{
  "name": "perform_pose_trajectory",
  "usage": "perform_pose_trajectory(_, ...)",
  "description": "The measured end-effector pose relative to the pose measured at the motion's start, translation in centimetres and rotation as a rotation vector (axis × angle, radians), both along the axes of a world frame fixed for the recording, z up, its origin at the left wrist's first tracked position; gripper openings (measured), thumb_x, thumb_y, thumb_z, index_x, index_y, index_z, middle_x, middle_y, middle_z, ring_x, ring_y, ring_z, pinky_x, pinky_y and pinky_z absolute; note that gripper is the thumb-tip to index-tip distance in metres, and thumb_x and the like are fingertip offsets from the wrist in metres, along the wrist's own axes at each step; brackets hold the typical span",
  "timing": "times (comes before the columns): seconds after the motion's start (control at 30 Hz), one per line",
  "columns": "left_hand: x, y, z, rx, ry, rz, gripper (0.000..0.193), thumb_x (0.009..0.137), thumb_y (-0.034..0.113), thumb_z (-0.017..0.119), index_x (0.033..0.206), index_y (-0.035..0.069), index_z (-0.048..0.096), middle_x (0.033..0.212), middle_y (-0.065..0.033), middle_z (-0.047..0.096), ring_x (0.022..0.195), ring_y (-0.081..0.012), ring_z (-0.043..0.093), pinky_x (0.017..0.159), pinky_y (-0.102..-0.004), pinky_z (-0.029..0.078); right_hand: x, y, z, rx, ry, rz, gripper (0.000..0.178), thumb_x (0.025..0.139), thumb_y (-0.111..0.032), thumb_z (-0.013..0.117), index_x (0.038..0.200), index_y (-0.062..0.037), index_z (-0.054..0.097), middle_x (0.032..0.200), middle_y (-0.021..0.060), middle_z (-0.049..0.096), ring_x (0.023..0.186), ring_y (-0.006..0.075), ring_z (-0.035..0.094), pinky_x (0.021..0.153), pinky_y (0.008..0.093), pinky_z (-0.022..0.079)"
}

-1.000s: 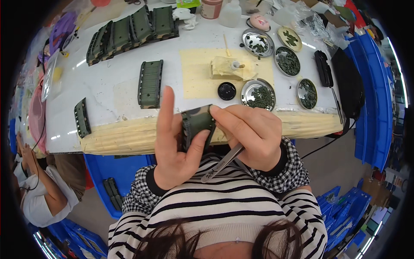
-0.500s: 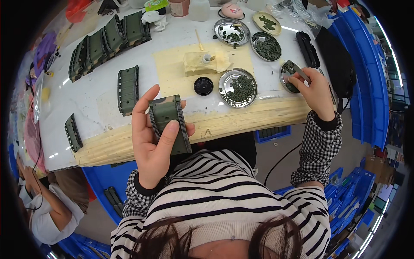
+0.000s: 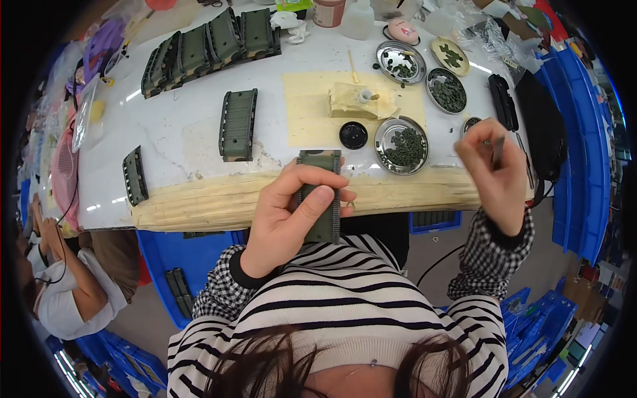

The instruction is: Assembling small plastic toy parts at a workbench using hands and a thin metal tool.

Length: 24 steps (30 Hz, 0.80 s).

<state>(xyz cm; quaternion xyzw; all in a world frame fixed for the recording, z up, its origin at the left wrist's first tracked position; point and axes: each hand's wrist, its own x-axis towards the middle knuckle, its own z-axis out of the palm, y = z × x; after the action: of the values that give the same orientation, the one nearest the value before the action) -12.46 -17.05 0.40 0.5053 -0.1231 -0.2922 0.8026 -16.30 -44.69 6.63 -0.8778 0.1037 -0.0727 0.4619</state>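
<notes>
My left hand (image 3: 279,219) is closed around a green camouflage plastic part (image 3: 325,229) with a ridged strip along its long edge, held just in front of the table's near edge. The thumb and index finger lie across its face. On the right, my right hand (image 3: 502,189) is raised near a small round dish (image 3: 472,124), which it partly covers. Steel tweezers (image 3: 497,151) are in its fingers; whether their tips hold a piece is hidden. Two similar green parts lie apart on the table, one upright-lying part (image 3: 237,126) and a narrower one (image 3: 135,176).
Steel dishes of small dark green pieces, one near (image 3: 424,159) and one farther (image 3: 446,91), stand right of a black cap (image 3: 353,135) and a paper-wrapped block (image 3: 345,103). Joined green parts (image 3: 219,46) lie far left. A person (image 3: 73,285) sits at left; blue crates (image 3: 577,152) stand right.
My right hand has lifted from the small dish with the tweezers. My left hand has turned the green part more upright and curled its index finger over it. The view has shifted.
</notes>
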Motion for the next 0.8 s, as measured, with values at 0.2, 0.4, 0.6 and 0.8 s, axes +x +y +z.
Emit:
perform_pose_trajectory(0.2, 0.3, -0.2, 0.0, -0.032, -0.093, -0.022, 0.017, 0.099, 0.015, 0.05, 0.099, -0.001, 0.057, 0.094, -0.0029, 0.054, 0.089, -0.0099, 0.055, 0.08, -0.0243, 0.046, 1.7, 8.7, -1.5, 0.136, -0.227, 0.471, 0.012, 0.074, -0.002, 0.067, 0.082, -0.0014, 0.059, 0.074, 0.0061, 0.053, 0.063, 0.0167, 0.051, 0.054, 0.0264, 0.04)
perform_pose_trajectory(0.4, 0.2, 1.2, -0.8, -0.001, -0.098, 0.04, 0.018, 0.101, 0.017, 0.047, 0.091, 0.003, 0.051, 0.088, 0.0005, 0.051, 0.083, -0.0062, 0.046, 0.078, -0.0212, 0.038, 2.4, 10.3, -3.2, 0.237, -0.168, 0.516, 0.012, 0.077, -0.003, 0.073, 0.083, -0.0017, 0.062, 0.077, 0.0033, 0.054, 0.053, 0.0078, 0.043, 0.048, 0.0207, 0.033)
perform_pose_trajectory(0.6, 0.6, 1.0, 0.2, -0.088, 0.091, -0.069, 0.02, 0.101, 0.021, 0.04, 0.089, 0.006, 0.047, 0.083, 0.0005, 0.049, 0.079, -0.0068, 0.046, 0.074, -0.0213, 0.039, 2.6, 9.8, -3.5, -0.126, -0.565, 0.615, 0.033, 0.064, -0.008, 0.073, 0.096, -0.0064, 0.067, 0.082, 0.0056, 0.061, 0.059, 0.0157, 0.056, 0.053, 0.0266, 0.044)
perform_pose_trajectory(0.8, 0.9, 1.1, 0.5, -0.064, 0.159, -0.096, 0.019, 0.1, 0.018, 0.039, 0.087, 0.006, 0.046, 0.081, 0.0008, 0.048, 0.077, -0.0062, 0.044, 0.073, -0.0206, 0.038, 2.2, 9.0, -2.8, -0.663, -0.813, 0.697, 0.038, 0.066, -0.013, 0.069, 0.102, -0.0006, 0.068, 0.084, 0.0032, 0.061, 0.054, 0.0089, 0.051, 0.047, 0.0237, 0.036)
